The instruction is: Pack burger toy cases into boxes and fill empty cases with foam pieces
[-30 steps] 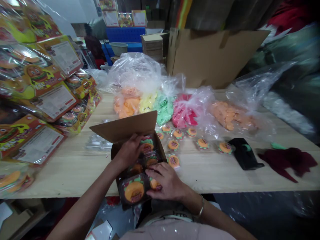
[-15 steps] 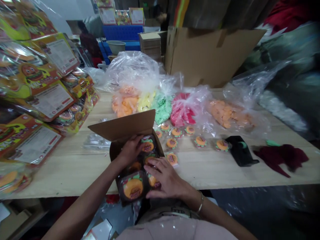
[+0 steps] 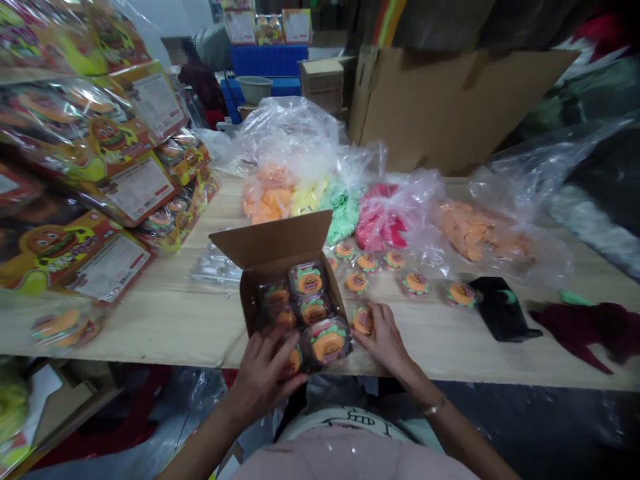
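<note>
An open cardboard box (image 3: 250,300) with its lid raised sits at the table's front edge. Inside are clear-packed toy burgers, large ones such as this toy burger (image 3: 327,343) and smaller ones between. My left hand (image 3: 265,370) is at the box's front left corner, fingers over the inside and thumb at the front; its fingertips partly cover small packs. Right of the box, my right hand (image 3: 387,340) has thumb and fingers around a small packed toy burger (image 3: 362,321) on the table. More small packed burgers (image 3: 357,283) lie beyond it.
Clear bags of orange pieces (image 3: 270,200), green pieces (image 3: 343,210) and pink pieces (image 3: 380,213) line the back. A black tape dispenser (image 3: 503,310) and a maroon cloth (image 3: 590,327) lie right. Printed burger packs (image 3: 125,187) are stacked left. A large carton (image 3: 450,113) stands behind.
My right hand has left the box and moved right to a small packed burger. My left hand has come from the box's back to its front corner. The box has turned slightly.
</note>
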